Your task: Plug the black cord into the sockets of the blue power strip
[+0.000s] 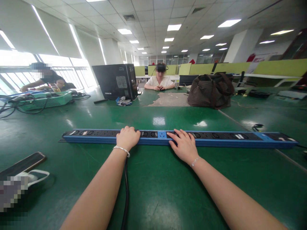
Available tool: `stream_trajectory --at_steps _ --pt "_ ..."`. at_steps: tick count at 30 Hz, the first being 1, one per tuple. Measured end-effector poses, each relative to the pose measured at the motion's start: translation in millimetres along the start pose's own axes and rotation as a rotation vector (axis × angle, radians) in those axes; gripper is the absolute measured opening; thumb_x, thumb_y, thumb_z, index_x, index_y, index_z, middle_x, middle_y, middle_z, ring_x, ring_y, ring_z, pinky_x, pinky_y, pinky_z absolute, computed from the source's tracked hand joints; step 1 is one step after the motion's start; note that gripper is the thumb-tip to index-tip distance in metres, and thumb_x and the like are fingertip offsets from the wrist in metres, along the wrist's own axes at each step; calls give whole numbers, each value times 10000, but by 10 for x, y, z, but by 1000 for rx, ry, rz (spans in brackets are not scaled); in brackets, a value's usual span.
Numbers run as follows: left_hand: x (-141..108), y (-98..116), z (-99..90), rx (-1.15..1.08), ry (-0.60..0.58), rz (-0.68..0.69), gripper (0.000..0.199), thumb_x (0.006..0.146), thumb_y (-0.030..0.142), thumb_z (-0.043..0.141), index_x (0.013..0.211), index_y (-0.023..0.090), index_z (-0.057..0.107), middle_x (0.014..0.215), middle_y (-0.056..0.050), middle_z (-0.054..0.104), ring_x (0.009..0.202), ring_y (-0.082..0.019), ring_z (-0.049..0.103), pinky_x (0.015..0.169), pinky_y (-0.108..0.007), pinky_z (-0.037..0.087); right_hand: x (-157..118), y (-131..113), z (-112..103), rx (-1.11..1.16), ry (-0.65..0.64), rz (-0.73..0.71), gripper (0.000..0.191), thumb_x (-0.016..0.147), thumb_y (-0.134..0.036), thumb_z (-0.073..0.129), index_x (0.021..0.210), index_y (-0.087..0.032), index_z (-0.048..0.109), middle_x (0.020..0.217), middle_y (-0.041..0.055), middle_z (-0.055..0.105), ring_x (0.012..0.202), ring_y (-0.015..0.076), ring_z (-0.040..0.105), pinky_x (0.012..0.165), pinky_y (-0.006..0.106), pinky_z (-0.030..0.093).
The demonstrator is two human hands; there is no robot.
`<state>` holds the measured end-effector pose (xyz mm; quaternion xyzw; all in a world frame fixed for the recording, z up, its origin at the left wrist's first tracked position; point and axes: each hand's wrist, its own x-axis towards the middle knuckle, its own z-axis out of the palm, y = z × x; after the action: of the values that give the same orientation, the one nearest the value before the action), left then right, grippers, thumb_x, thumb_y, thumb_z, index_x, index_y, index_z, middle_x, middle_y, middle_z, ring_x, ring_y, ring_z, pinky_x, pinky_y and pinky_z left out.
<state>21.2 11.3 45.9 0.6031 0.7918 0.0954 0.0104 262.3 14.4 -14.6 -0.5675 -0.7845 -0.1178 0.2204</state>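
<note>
A long blue and black power strip (162,134) lies across the green table, its row of sockets facing up. My left hand (128,137) rests on the strip left of the middle, its fingers curled together over the black top; what it grips, if anything, is hidden. Right of the blue socket, my right hand (184,144) touches the strip with its fingers spread. A black cable (126,191) runs under my left wrist toward the table's near edge.
Left: a phone (22,164), a white-strapped item (35,177) and a green basket (48,99) with cables. Behind the strip: a black computer case (116,81), gloves (123,101) and a brown bag (211,91). One person sits opposite, another at the far left.
</note>
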Motion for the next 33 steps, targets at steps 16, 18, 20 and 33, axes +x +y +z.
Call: stream_trajectory --at_steps 16,18,20,33 --pt "-293 9 152 -150 234 -21 356 812 318 426 1121 148 472 1073 -119 600 1021 -236 557 854 -348 409 -18 56 74 -91 51 -50 402 898 -438 350 1241 -357 542 1307 34 519 1214 241 400 970 452 278" --pt "-307 13 169 -163 253 14 369 827 295 416 1178 188 449 1105 -101 588 1026 -224 551 854 -345 402 -17 63 79 -89 47 -52 404 896 -437 355 1249 -357 535 1311 33 516 1214 240 398 971 450 277" --pt "-311 21 178 -151 255 45 350 849 281 385 1187 237 465 1123 -85 578 1040 -215 539 861 -345 392 -14 72 86 -88 45 -52 405 892 -432 366 1256 -360 529 1314 32 513 1213 242 397 971 451 277" --pt "-95 -102 -6 -254 35 92 389 824 368 414 1152 242 580 1102 -60 655 1003 -212 588 850 -308 430 -9 79 75 -67 42 -53 388 888 -429 380 1238 -380 540 1312 20 511 1214 240 397 968 440 270"
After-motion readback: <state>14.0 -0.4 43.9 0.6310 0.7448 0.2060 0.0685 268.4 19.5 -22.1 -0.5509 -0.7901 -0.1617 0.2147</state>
